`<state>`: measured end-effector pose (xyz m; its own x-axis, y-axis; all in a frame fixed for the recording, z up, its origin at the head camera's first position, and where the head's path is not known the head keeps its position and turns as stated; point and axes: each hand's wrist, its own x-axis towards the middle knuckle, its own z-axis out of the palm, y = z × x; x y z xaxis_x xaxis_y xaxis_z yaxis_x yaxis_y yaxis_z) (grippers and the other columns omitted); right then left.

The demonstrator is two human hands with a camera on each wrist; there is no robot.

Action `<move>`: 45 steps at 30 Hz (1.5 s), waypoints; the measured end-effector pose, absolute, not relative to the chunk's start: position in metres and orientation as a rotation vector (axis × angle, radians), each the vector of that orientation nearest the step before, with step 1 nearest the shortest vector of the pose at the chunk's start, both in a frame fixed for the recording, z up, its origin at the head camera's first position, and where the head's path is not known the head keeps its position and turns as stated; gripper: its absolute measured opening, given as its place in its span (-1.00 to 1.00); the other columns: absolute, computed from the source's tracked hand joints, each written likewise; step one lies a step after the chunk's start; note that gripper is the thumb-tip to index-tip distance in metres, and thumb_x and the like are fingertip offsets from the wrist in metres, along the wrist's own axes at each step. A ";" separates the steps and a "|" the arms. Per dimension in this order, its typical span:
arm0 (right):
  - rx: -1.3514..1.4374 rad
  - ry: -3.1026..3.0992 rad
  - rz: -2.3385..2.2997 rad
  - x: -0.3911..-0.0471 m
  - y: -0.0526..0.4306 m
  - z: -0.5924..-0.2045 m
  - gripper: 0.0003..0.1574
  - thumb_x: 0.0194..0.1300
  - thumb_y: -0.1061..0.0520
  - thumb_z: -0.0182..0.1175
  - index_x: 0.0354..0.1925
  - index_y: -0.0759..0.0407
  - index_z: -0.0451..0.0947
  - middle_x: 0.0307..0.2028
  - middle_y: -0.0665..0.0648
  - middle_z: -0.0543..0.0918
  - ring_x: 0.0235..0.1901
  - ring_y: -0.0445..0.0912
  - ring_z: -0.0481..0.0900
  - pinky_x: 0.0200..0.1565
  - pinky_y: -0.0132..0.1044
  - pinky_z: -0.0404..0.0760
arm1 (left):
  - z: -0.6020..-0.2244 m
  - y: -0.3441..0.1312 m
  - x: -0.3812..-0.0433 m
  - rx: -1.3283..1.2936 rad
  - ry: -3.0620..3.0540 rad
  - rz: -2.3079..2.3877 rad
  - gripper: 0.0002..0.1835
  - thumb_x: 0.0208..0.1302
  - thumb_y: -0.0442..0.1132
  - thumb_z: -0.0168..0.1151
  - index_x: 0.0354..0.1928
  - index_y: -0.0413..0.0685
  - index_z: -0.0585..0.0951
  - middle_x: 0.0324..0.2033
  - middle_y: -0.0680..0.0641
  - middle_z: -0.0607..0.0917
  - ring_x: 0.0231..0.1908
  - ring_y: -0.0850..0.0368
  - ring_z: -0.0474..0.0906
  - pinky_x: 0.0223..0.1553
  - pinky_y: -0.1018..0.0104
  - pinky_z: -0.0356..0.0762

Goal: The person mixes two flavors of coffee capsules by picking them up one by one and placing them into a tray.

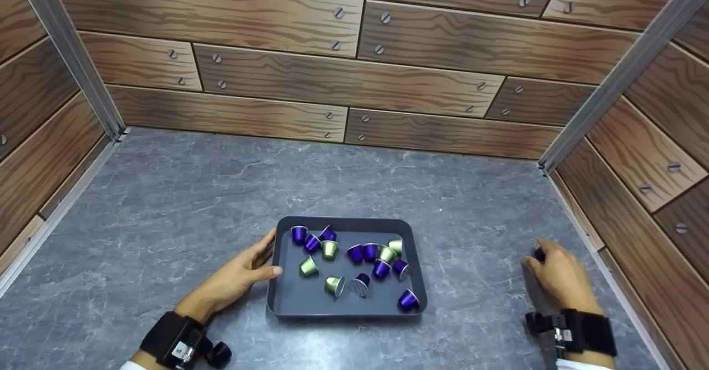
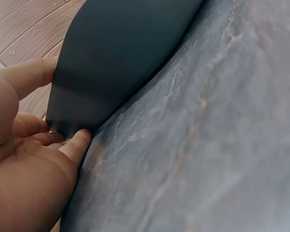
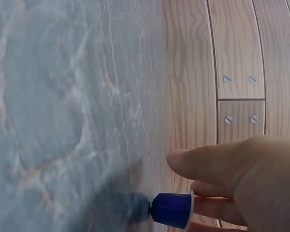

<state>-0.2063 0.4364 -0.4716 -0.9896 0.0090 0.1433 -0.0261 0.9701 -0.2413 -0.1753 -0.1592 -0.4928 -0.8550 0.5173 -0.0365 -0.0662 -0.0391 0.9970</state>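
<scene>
A dark grey tray stands on the table with several purple coffee capsules and light green coffee capsules scattered inside. My left hand holds its left side. The thumb is at the rim, and the other fingers lie against the outer wall low by the table. Far to the right, my right hand is around another purple coffee capsule, which has its narrow end down at the tabletop. The thumb stands apart from this capsule, while the other fingers are right at its rim.
The grey marbled table is bordered by wood-patterned panels at the back and both sides. Metal posts stand at the two back corners. A low strip runs along the right edge, close to my right hand.
</scene>
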 end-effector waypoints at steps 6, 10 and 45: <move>-0.029 -2.981 0.354 -0.205 0.440 -0.476 -0.33 0.16 0.08 0.13 0.14 0.44 0.25 0.01 0.59 0.31 -0.06 0.49 0.25 -0.08 0.32 0.23 | -0.492 -0.159 -0.175 0.446 1.849 1.942 -0.15 0.21 -0.43 0.04 0.36 -0.09 -0.28 0.35 -0.13 -0.25 0.32 -0.04 -0.25 0.27 0.10 -0.17; -0.055 -3.000 0.339 -0.204 0.442 -0.478 -0.36 0.12 0.15 0.13 0.13 0.43 0.27 -0.03 0.62 0.33 -0.10 0.50 0.27 -0.12 0.33 0.26 | -0.492 -0.159 -0.175 0.458 1.844 1.946 -0.15 0.22 -0.43 0.04 0.36 -0.06 -0.27 0.34 -0.14 -0.25 0.32 -0.05 -0.26 0.27 0.09 -0.18; -0.075 -2.892 0.378 -0.208 0.414 -0.464 -0.44 0.10 0.00 0.22 0.00 0.29 0.45 -0.20 0.48 0.53 -0.24 0.43 0.43 -0.29 0.24 0.36 | -0.492 -0.159 -0.174 0.467 1.876 1.932 -0.15 0.22 -0.40 0.06 0.35 -0.14 -0.28 0.34 -0.20 -0.24 0.31 -0.09 -0.26 0.27 0.09 -0.19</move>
